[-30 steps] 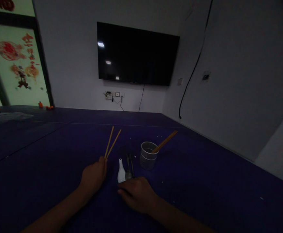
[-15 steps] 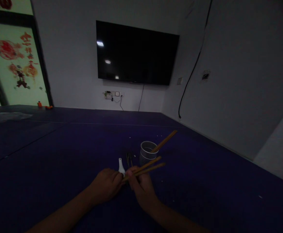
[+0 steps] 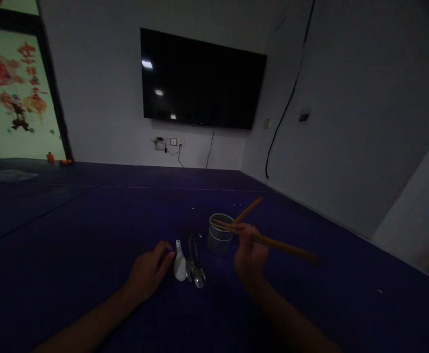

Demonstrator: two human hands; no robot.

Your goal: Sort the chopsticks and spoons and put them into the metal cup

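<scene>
My right hand (image 3: 250,250) grips a pair of wooden chopsticks (image 3: 284,246). Their thin ends reach over the mouth of a grey metal cylindrical holder (image 3: 219,241), while the thick ends point right. More wooden chopsticks (image 3: 249,209) lean out of that holder, with their lower parts hidden inside. Just left of a white soup spoon (image 3: 179,267) rests my left hand (image 3: 148,269), empty, its thumb and index finger slightly apart. Two metal spoons, a left one (image 3: 190,267) and a right one (image 3: 199,277), lie side by side next to the white spoon.
Everything lies on a dark blue-purple surface (image 3: 126,215) with small white specks. A clear plastic sheet (image 3: 6,177) and orange items (image 3: 50,157) are at the far left. Beyond are a wall-mounted television (image 3: 203,81) and a black cable (image 3: 286,108) hanging down the wall.
My right hand has moved right and turned, bringing the chopsticks over the holder. My left hand has let go of their ends and drawn back left, uncovering the spoons.
</scene>
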